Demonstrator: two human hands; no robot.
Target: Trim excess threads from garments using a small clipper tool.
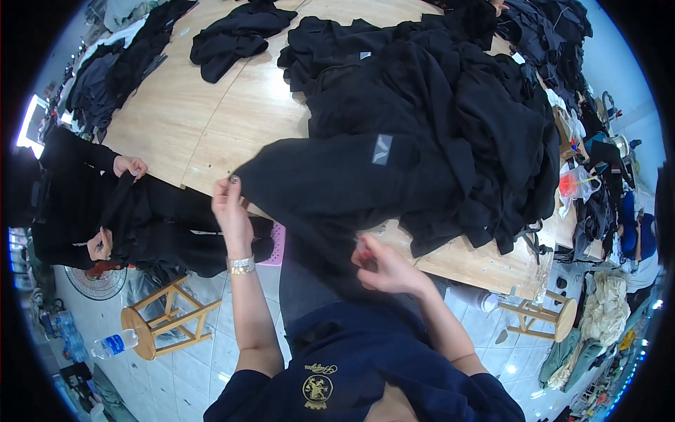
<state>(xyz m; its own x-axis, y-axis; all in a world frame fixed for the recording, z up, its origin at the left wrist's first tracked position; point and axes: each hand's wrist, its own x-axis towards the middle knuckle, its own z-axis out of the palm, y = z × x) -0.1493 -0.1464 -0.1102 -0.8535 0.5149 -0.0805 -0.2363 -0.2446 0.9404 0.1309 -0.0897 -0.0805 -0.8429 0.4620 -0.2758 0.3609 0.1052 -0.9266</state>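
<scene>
My left hand (pixel 232 204) pinches the edge of a black garment (pixel 316 176) between thumb and fingers, at the table's near edge. The garment stretches to the right across the table and hangs down in front of me; a grey patch with a dark mark (pixel 382 150) is on it. My right hand (pixel 387 267) is closed round a small red object (pixel 363 252), beside the hanging cloth. Most of that object is hidden by the fingers, and its kind cannot be made out.
A large pile of black garments (pixel 450 91) covers the right of the wooden table (pixel 218 133); another garment (pixel 239 39) lies farther back. At left, a co-worker's hand (pixel 131 167) holds black cloth. Wooden stools (pixel 144 334) and a water bottle (pixel 114 344) are below the table.
</scene>
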